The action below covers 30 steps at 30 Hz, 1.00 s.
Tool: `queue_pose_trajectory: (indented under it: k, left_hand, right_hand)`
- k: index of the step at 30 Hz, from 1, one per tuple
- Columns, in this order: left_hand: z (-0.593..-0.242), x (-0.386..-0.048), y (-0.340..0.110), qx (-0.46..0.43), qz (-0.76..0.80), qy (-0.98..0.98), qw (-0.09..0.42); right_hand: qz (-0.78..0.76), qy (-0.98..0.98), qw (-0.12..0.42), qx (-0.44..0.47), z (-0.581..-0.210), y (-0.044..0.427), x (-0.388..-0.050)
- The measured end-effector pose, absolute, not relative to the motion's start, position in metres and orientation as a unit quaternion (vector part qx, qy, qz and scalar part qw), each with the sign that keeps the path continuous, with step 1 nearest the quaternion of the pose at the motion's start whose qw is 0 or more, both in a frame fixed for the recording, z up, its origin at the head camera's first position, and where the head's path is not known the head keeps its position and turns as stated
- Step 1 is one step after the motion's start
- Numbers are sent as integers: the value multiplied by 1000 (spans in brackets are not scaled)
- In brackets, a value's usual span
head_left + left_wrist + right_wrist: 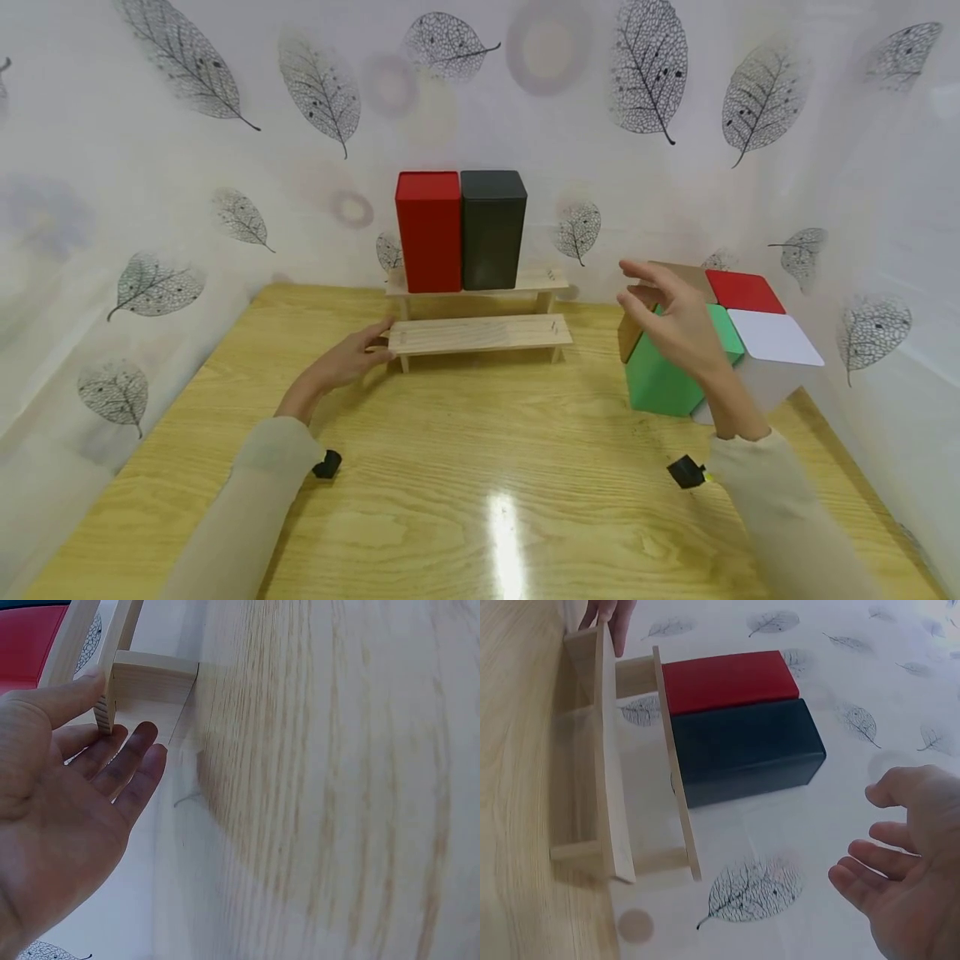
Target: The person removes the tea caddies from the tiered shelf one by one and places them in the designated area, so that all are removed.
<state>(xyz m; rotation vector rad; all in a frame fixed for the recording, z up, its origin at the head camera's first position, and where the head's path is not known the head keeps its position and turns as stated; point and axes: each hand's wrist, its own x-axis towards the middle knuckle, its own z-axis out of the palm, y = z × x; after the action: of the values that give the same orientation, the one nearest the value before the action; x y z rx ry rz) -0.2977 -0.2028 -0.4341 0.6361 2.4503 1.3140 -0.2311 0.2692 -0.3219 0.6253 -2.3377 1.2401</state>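
A two-step wooden shelf [480, 334] stands at the back of the table. On its upper step, a red tin box [429, 233] and a black tin box [492, 232] stand upright side by side. My left hand [348, 360] pinches the left end of the lower step; in the left wrist view the thumb is on its upper side and the fingers are beneath. Over toward the right, my right hand [678, 321] is raised in front of and above a green box [660, 375], fingers loosely bent and nothing in them. The right wrist view shows this hand apart from both tins.
Grouped with the green box at the right are a white box [776, 337], a red-topped box [745, 292] and a brown box [686, 279], partly hidden by the hand. Leaf-patterned white sheeting [322, 208] rises behind the wooden table [450, 467].
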Motion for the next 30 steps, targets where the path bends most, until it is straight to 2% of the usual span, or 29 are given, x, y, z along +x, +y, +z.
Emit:
queue_pose_trajectory:
  k: [7, 15, 30]
  left_hand:
    - [-434, -298, -203, 218, 456, 850, 147]
    - [-436, -300, -204, 224, 453, 851, 145]
    - [-433, -298, -202, 235, 453, 849, 137]
  right_hand:
    - [471, -841, 156, 218, -312, 242, -251]
    - [451, -860, 130, 199, -302, 220, -277]
    - [448, -858, 105, 229, -290, 199, -336]
